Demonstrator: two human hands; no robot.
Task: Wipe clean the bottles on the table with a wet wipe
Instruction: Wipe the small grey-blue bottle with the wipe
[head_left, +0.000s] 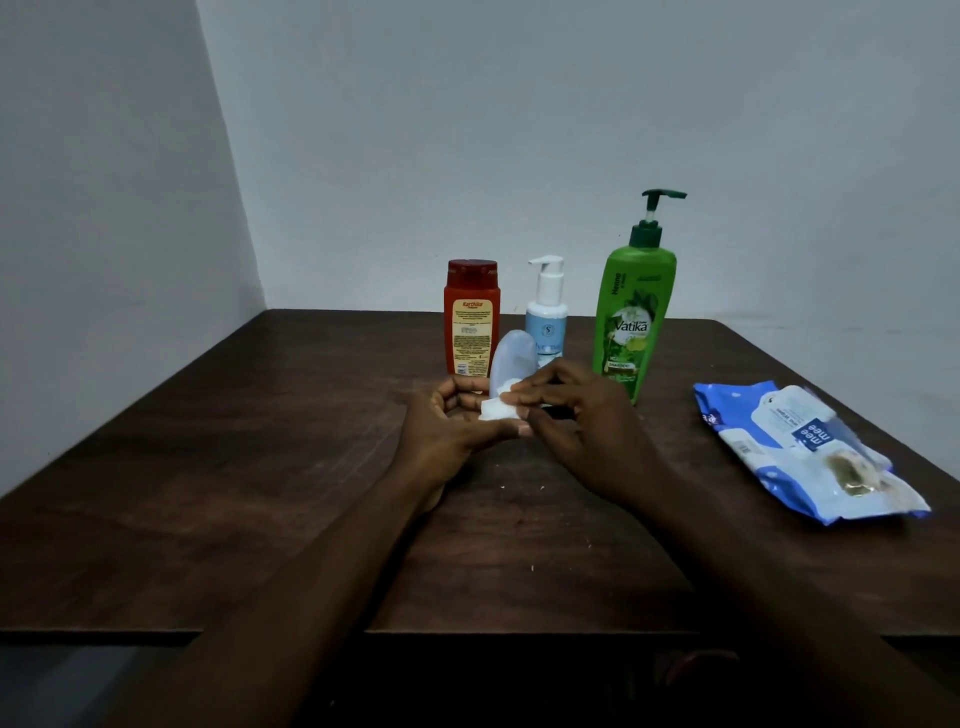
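Centrally, the left hand (457, 423) curls its fingers round a pale blue bottle (513, 358) (tilted, over the table (260, 467)); the right hand (576, 415) pinches a white wet wipe (497, 409) against its lower part

1. Table (208, 467): dark wood grain, matt with a faint sheen.
2. Green pump bottle (631, 322), toward the far edge: glossy, smooth plastic.
3. Red bottle (470, 317): shiny plastic, matt label.
4. Frosted bottle (513, 358): translucent matt plastic.
5. Wet wipe (498, 408): soft white cloth.
6. Wipes pack (800, 447), by the right edge: glossy, crinkled film.
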